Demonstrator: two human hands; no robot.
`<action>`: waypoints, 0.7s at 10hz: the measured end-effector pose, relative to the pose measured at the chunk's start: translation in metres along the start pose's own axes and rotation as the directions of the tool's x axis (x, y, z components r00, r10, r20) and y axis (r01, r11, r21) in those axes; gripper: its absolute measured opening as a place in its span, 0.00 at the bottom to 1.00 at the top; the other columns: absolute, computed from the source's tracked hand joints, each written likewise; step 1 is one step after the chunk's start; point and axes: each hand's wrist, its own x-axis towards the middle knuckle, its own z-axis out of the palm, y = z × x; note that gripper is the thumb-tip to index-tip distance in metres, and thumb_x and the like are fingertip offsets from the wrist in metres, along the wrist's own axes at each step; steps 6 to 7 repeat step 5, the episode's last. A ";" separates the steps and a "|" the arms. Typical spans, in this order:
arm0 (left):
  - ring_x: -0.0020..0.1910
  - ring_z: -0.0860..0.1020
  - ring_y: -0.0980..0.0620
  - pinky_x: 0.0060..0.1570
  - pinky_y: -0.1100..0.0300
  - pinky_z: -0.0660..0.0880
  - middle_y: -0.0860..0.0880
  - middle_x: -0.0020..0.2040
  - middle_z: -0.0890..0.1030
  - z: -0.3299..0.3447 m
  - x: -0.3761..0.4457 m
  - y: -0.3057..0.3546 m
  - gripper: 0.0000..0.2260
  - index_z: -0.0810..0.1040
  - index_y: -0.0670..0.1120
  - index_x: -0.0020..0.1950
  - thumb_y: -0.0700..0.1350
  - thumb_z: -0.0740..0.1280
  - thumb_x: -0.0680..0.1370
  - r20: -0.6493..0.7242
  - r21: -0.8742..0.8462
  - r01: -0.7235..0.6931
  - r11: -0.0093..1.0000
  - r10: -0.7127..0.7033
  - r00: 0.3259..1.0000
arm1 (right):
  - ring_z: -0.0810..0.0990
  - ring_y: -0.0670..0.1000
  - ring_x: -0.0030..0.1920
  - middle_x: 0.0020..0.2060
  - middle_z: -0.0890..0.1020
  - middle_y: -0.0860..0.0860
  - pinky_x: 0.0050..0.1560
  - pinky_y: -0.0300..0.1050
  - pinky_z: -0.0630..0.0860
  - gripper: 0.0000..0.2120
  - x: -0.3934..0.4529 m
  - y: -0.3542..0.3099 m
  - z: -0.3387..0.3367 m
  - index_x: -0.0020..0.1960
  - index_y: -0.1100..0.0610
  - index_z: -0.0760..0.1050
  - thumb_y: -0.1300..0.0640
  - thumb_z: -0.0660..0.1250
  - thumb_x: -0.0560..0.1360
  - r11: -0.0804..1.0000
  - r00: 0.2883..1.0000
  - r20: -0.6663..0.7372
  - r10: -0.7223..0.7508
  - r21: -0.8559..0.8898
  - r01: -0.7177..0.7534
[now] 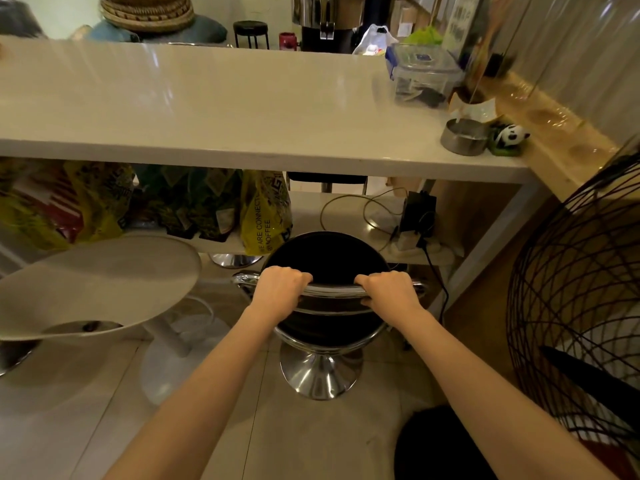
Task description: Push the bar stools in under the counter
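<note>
— white stool [100, 282] sat on the left, its round seat well out from the counter [214, 109], not tucked under at all. nobody's hand was on it.

— and under the counter on that side?

— yellow bags [263, 216] packed along the lower shelf [349, 216], with a chrome base showing on the floor behind them. hard to tell what that base belonged to.

— so which stool was in hand?

— black stool [329, 261], in the middle, just short of the counter's front edge. the left hand [281, 289] was clenched over the chrome back rail [332, 291], and the right hand [389, 292] was wrapped round the same rail a little further along, both arms stretched forward. its chrome foot [318, 375] stood on the tiled floor, nearer the person than the seat.

— mid-push, then?

— i'd judge so: first stool gripped, not yet home. the next move called for a straight, even shove from both hands so the heavy foot slid and didn't tip or swivel. the seat looked low enough to pass under the counter, but the shelf edge might stop it.

— anything in the way on the right?

— a black cable [434, 268] hung down from the shelf beside the stool, close enough to snag, and a wire fan guard [575, 299] stood near on the far right. the white stool was left to do afterwards.
</note>
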 end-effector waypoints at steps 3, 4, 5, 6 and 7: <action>0.64 0.71 0.45 0.59 0.50 0.68 0.46 0.64 0.75 -0.018 0.008 -0.002 0.25 0.66 0.49 0.70 0.52 0.66 0.74 0.337 0.007 -0.024 1.000 0.020 0.941 | 0.61 0.55 0.71 0.71 0.66 0.53 0.69 0.53 0.61 0.42 0.002 -0.003 -0.003 0.75 0.54 0.52 0.51 0.73 0.70 0.982 0.991 0.100 0.084 0.160 -0.100; 0.70 0.64 0.45 0.67 0.47 0.64 0.46 0.72 0.66 -0.039 0.013 -0.004 0.38 0.58 0.48 0.74 0.63 0.67 0.71 0.334 -0.275 0.104 0.956 -0.006 0.942 | 0.53 0.58 0.74 0.75 0.55 0.55 0.72 0.57 0.57 0.53 -0.005 0.000 -0.030 0.76 0.53 0.43 0.49 0.77 0.65 0.670 0.961 0.170 0.220 0.689 -0.275; 0.69 0.66 0.46 0.67 0.47 0.66 0.45 0.72 0.66 -0.073 0.020 -0.005 0.35 0.59 0.48 0.74 0.62 0.66 0.73 0.134 -0.517 0.144 0.844 -0.086 0.987 | 0.68 0.55 0.68 0.69 0.68 0.54 0.65 0.50 0.69 0.35 -0.012 0.000 -0.071 0.73 0.55 0.57 0.57 0.72 0.72 0.195 0.907 -0.025 0.420 0.979 -0.064; 0.69 0.66 0.46 0.67 0.47 0.66 0.45 0.72 0.66 -0.073 0.020 -0.005 0.35 0.59 0.48 0.74 0.62 0.66 0.73 0.134 -0.517 0.144 0.844 -0.086 0.987 | 0.68 0.55 0.68 0.69 0.68 0.54 0.65 0.50 0.69 0.35 -0.012 0.000 -0.071 0.73 0.55 0.57 0.57 0.72 0.72 0.195 0.907 -0.025 0.420 0.979 -0.064; 0.69 0.66 0.46 0.67 0.47 0.66 0.45 0.72 0.66 -0.073 0.020 -0.005 0.35 0.59 0.48 0.74 0.62 0.66 0.73 0.134 -0.517 0.144 0.844 -0.086 0.987 | 0.68 0.55 0.68 0.69 0.68 0.54 0.65 0.50 0.69 0.35 -0.012 0.000 -0.071 0.73 0.55 0.57 0.57 0.72 0.72 0.195 0.907 -0.025 0.420 0.979 -0.064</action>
